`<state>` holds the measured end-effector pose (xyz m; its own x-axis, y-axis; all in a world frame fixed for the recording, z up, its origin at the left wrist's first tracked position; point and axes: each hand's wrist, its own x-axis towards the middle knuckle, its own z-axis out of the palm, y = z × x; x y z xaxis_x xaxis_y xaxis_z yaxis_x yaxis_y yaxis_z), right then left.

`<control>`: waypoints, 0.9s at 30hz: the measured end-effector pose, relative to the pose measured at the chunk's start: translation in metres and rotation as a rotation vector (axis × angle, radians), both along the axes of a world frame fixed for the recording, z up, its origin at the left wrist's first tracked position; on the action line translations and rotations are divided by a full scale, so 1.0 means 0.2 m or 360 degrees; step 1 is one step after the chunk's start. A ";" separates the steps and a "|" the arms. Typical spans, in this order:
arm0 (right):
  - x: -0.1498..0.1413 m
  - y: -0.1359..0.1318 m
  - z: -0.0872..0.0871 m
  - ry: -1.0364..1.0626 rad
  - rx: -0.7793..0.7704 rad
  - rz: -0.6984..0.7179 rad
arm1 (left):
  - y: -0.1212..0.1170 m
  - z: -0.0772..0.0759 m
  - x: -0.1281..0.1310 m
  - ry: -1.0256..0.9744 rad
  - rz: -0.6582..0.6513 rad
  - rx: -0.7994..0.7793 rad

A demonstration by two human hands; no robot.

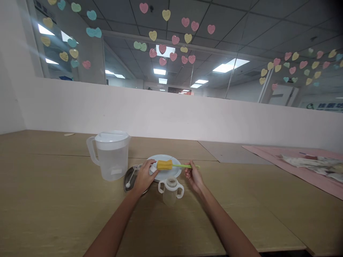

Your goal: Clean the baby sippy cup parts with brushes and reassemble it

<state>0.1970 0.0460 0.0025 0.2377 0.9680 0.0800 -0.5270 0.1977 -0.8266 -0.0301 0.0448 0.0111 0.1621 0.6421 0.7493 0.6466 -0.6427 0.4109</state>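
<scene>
Our right hand (193, 176) pinches one brush (164, 165) between its fingers, our left (144, 176) one white piece (153, 168); nearby we count one plate (175, 173), one bottle (169, 195), one pitcher (113, 159).

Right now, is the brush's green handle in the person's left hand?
No, the right hand holds the brush by its green handle.

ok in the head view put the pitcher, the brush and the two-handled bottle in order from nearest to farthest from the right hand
1. Brush: held in the right hand.
2. Two-handled bottle: to its left, lower in view.
3. Pitcher: farther left, past the left hand.
</scene>
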 end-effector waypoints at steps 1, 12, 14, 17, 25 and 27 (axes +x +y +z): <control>0.00 0.00 0.00 -0.0006 -0.0002 0.0032 | 0.00 0.00 0.00 -0.0010 -0.0003 0.0022; 0.00 0.00 0.00 0.0102 -0.0040 0.0039 | -0.05 0.01 0.02 -0.0069 0.0088 0.0173; 0.00 0.01 0.00 0.0139 -0.0014 0.0065 | -0.05 0.01 0.02 -0.0044 0.0078 0.0146; 0.02 0.01 0.00 0.0203 0.0042 0.0083 | -0.04 0.00 0.02 -0.0012 0.0011 0.0004; 0.04 0.02 0.00 0.0270 0.0078 0.0202 | -0.01 -0.03 0.03 -0.0151 -0.0063 -0.0145; 0.04 0.03 -0.01 0.0261 0.0062 0.0181 | -0.03 -0.01 0.03 -0.0175 -0.0031 -0.0074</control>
<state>0.2041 0.0511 0.0015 0.1398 0.9863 0.0872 -0.6747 0.1593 -0.7207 -0.0233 0.0384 0.0085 0.0934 0.6741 0.7327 0.5836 -0.6333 0.5083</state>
